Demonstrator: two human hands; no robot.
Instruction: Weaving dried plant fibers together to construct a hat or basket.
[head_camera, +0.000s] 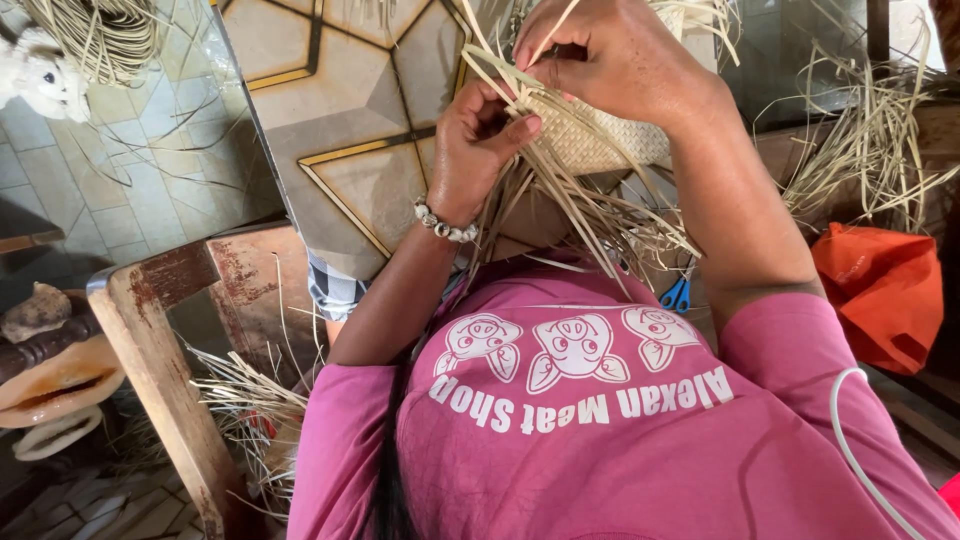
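Left hand (478, 150), beaded bracelet (446, 226) at wrist, bent upward, fingers curled, thumb pinching pale straw strips (560, 195) against the woven piece (590, 140). Woven piece sits between both hands, above the lap. Right hand (610, 60) arches over its top, fingertips closed on a strip. Orange bag (885, 290) far right.

Even, soft daylight — brightest at the upper right; shadows faint, focus sharp throughout, mild wide-angle stretching at the edges.
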